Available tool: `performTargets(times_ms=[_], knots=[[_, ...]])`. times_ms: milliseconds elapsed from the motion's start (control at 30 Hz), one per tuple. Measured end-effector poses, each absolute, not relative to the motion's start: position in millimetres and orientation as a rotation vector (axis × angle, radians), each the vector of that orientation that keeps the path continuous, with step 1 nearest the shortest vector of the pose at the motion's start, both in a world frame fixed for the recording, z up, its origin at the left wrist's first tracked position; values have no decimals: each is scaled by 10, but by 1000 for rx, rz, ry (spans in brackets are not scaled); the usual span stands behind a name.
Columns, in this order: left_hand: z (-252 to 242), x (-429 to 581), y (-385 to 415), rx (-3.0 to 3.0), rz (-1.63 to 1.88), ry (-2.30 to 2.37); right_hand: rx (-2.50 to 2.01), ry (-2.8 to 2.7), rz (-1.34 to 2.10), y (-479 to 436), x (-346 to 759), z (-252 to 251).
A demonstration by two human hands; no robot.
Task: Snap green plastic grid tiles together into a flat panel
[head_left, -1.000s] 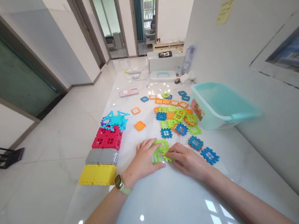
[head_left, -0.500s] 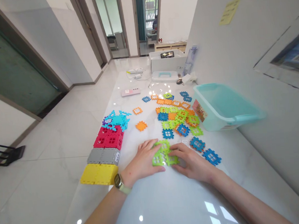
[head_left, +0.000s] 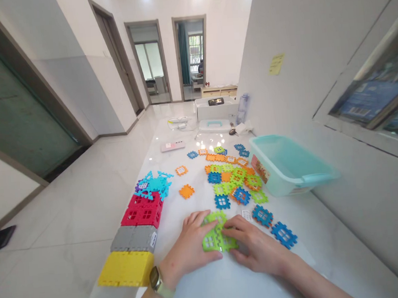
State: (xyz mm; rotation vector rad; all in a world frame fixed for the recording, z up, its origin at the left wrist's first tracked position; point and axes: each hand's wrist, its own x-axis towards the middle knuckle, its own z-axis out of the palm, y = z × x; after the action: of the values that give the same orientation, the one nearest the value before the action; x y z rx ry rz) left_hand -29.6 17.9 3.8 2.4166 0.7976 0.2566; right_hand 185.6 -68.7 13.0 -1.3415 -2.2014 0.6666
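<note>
Green tiles (head_left: 215,237), lengthwise near-to-far

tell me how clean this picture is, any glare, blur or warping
Head view: wide-angle warping leans the doorways and walls outward. Head view: small glare spots sit on the glossy table by the far tiles, and ceiling lights flare at the top edge. Head view: the window on the right is smeared, while the left hand, right hand and green tiles are sharp.

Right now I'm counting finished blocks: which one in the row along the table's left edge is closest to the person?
The yellow block, at the row's near end; the grey block and red block lie farther off.
</note>
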Motion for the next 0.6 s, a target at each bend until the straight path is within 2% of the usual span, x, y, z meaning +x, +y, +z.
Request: performTargets(times_ms=[600], knots=[[72,-286,165,2404,259,798,-1288,-2275,560,-659,1792,111]])
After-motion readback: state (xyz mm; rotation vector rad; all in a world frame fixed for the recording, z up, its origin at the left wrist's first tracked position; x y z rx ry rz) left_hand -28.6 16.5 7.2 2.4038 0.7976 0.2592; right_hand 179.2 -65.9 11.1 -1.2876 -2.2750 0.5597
